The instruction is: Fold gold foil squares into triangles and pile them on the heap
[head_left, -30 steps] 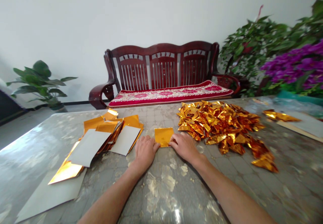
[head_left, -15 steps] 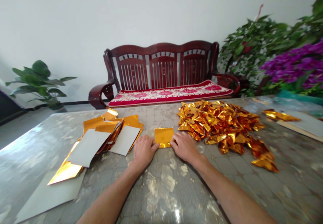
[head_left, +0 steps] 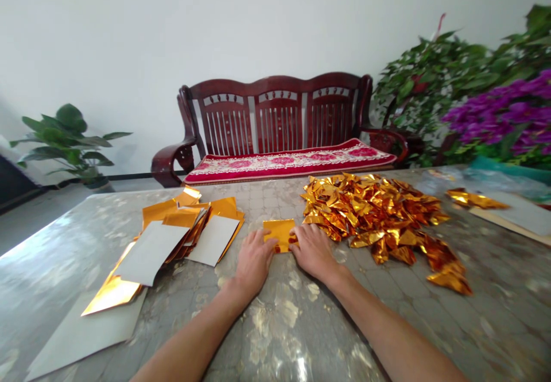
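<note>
Both the left hand (head_left: 253, 258) and the right hand (head_left: 313, 250) pinch the near edge of the gold foil sheet (head_left: 279, 230) on the table (head_left: 279, 324); uneven pressure could skid the slick foil or skew its crease. Just right of the sheet a heap of folded foil pieces (head_left: 370, 207) crowds the right hand; left of it lies a fanned stack of flat sheets (head_left: 189, 227).

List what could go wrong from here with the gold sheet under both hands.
1. The gold sheet lies on a glossy table; under the left hand and right hand it may slide, so a crease could come out crooked.
2. The pile of folded gold pieces sits close beside the right hand; a wrist sweep might scatter it.
</note>
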A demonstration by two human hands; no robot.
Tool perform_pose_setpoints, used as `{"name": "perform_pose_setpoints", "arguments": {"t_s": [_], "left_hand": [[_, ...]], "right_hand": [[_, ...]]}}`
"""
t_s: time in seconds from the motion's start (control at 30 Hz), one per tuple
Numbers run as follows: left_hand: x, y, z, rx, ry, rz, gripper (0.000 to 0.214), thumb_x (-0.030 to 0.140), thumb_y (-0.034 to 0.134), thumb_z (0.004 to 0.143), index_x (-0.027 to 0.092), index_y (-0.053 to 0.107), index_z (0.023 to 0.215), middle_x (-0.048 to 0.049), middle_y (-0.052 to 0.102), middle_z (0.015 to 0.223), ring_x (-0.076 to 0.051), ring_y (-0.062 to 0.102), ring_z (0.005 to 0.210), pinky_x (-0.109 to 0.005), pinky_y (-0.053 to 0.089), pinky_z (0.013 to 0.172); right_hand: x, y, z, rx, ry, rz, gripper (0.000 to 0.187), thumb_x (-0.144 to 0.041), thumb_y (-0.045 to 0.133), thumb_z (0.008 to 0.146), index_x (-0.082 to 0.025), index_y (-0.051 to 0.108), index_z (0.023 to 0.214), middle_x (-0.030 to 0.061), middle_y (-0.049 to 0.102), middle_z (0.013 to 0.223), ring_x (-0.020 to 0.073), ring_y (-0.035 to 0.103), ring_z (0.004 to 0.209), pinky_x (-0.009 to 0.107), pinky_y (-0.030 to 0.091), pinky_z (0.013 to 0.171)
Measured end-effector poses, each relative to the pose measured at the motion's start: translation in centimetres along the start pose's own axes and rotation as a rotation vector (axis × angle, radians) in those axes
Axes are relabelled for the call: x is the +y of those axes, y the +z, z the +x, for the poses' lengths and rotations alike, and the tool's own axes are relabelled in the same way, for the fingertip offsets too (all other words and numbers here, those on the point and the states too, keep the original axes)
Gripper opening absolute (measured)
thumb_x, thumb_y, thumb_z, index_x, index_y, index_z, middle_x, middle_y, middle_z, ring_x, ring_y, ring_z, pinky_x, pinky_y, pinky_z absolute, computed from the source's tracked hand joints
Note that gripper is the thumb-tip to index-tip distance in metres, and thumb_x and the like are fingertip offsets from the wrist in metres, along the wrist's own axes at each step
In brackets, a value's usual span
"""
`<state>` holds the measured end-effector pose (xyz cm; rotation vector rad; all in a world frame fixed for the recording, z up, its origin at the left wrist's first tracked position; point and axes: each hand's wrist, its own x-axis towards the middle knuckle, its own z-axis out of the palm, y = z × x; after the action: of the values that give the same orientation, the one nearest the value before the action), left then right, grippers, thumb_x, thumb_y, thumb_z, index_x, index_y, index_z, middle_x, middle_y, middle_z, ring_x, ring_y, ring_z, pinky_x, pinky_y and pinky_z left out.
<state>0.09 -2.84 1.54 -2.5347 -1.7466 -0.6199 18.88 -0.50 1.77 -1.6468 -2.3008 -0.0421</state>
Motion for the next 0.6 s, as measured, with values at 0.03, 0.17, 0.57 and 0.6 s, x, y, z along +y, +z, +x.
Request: {"name": "perform_pose_setpoints", "arguments": {"t_s": [0.03,0.17,0.57,0.6], "left_hand": [[0.1,0.2,-0.1,-0.029,0.056,-0.015,0.024,0.02,0.05,0.094,0.026,0.069,0.108,-0.0057,0.06,0.122,-0.022,0.052,0.111,-0.036,0.043,0.097],[0.6,0.5,-0.4,-0.121,0.158,-0.005,0.025,0.019,0.046,0.096,0.023,0.07,0.104,-0.0055,0.066,0.102,-0.02,0.055,0.098,-0.033,0.045,0.09],[1.7,0.2,-2.1,-0.14,0.169,0.214,0.02,0.01,0.049,0.091,0.016,0.067,0.098,-0.01,0.066,0.096,-0.025,0.059,0.094,-0.04,0.044,0.09],[1.7,0.1,-2.3,-0.139,0.166,0.226,0.02,0.009,0.049,0.091,0.015,0.067,0.097,-0.0102,0.066,0.095,-0.025,0.059,0.094,-0.04,0.044,0.089]], "right_hand": [[-0.1,0.0,-0.1,0.001,0.005,-0.001,0.025,-0.03,0.058,0.089,-0.022,0.059,0.112,0.0083,0.061,0.113,0.0261,0.047,0.107,0.036,0.032,0.087],[-0.9,0.3,-0.2,0.007,0.037,-0.004,0.03,-0.029,0.055,0.09,-0.021,0.057,0.119,0.0104,0.059,0.117,0.0273,0.046,0.108,0.038,0.032,0.09],[0.4,0.9,-0.3,0.022,0.082,-0.057,0.03,-0.034,0.055,0.092,-0.022,0.058,0.119,0.0117,0.057,0.117,0.0291,0.046,0.107,0.039,0.032,0.092],[0.6,0.9,-0.3,0.027,0.078,-0.057,0.029,-0.033,0.055,0.092,-0.022,0.058,0.119,0.0117,0.057,0.118,0.029,0.046,0.107,0.039,0.032,0.092]]}}
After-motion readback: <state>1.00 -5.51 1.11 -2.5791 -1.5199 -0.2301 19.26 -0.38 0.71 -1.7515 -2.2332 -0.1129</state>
